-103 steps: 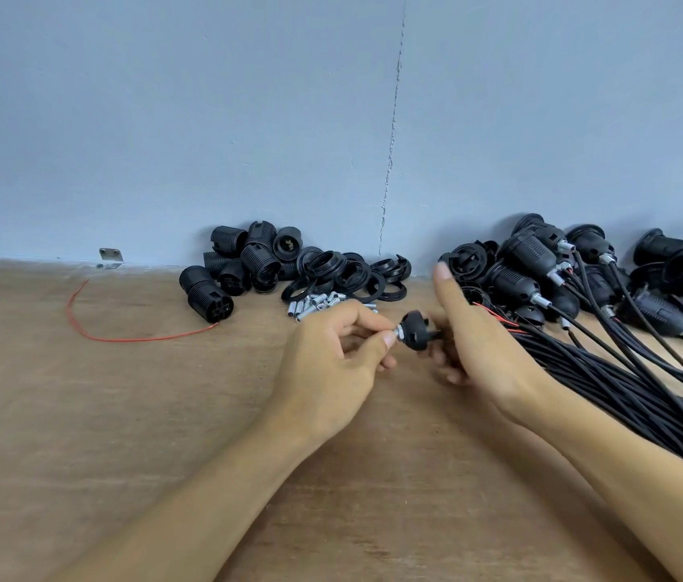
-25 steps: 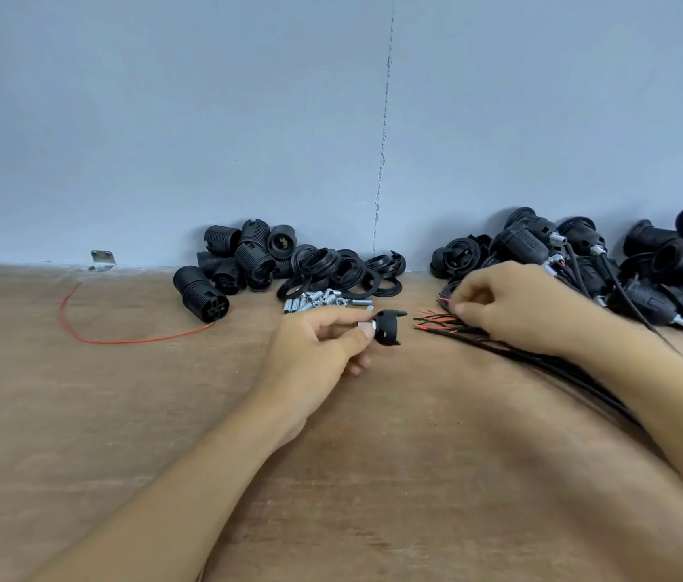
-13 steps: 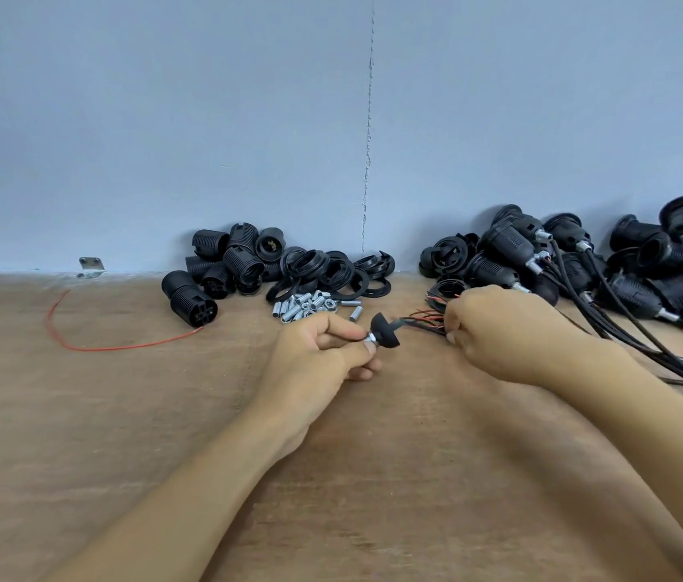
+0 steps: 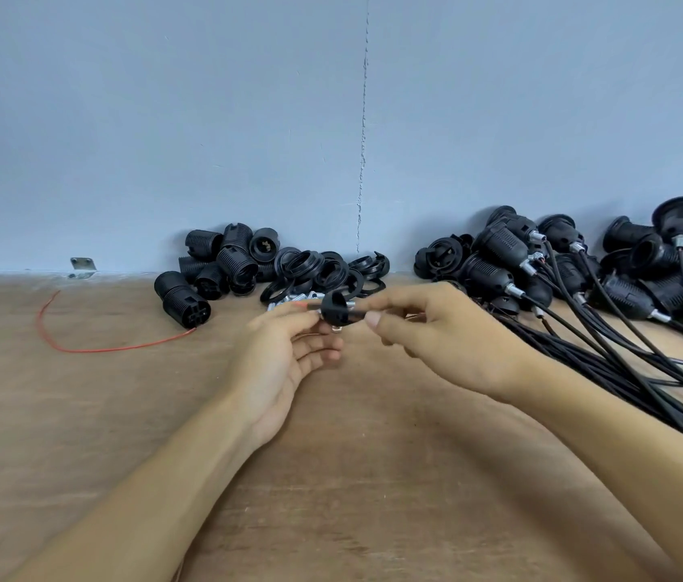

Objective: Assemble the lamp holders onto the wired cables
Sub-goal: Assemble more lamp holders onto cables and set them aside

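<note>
left hand [image 4: 281,363]: thumb-forefinger grip was pinched on the lamp holder cap [image 4: 334,309], other fingers loosely curled below it. right hand [image 4: 436,333]: grip was pinched on a black cable [image 4: 356,315] right at the cap's right side. The cable looked threaded through the cap, with a reddish tip on the cap's left, but it was blurred. The cap was held above the surface [image 4: 373,476]. Behind-left of the cap lay loose threaded holder bodies [image 4: 222,262], just behind it black rings [image 4: 323,268] and small metal screws [image 4: 289,297]. Right of the cap were assembled holders [image 4: 499,254] and a cable bundle [image 4: 625,363]. Far left of the cap lay a loose red wire [image 4: 100,350].
</note>
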{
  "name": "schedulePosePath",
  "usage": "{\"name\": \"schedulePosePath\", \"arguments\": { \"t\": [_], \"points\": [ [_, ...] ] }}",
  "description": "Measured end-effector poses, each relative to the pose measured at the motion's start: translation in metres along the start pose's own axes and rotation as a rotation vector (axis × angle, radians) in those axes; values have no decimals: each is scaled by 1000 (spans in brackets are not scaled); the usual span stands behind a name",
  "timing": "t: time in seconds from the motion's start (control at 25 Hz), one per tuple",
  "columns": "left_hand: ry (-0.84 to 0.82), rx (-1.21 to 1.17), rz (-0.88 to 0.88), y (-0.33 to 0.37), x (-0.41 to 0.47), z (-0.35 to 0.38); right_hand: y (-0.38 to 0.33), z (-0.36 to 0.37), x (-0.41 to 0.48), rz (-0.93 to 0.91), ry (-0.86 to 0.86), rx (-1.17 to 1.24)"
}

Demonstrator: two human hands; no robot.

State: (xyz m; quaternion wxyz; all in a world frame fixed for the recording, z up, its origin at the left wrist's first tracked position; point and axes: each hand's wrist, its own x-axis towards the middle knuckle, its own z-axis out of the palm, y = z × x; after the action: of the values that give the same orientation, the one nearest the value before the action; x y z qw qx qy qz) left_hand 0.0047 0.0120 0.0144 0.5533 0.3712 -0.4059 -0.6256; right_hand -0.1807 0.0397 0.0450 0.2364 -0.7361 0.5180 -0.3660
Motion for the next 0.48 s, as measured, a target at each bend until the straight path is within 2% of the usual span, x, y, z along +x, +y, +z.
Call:
{"name": "schedulePosePath", "arguments": {
  "t": [0.04, 0.24, 0.48],
  "points": [
    [18, -14, 8, 1, 0, -1, 0, 3, -1, 4, -14, -33],
    [105, -137, 2, 5, 2, -5, 2, 7, -6, 32, 142, -30],
    [101, -268, -52, 6, 3, -7, 8, 5, -8, 33, 150, 2]
  ]
}}
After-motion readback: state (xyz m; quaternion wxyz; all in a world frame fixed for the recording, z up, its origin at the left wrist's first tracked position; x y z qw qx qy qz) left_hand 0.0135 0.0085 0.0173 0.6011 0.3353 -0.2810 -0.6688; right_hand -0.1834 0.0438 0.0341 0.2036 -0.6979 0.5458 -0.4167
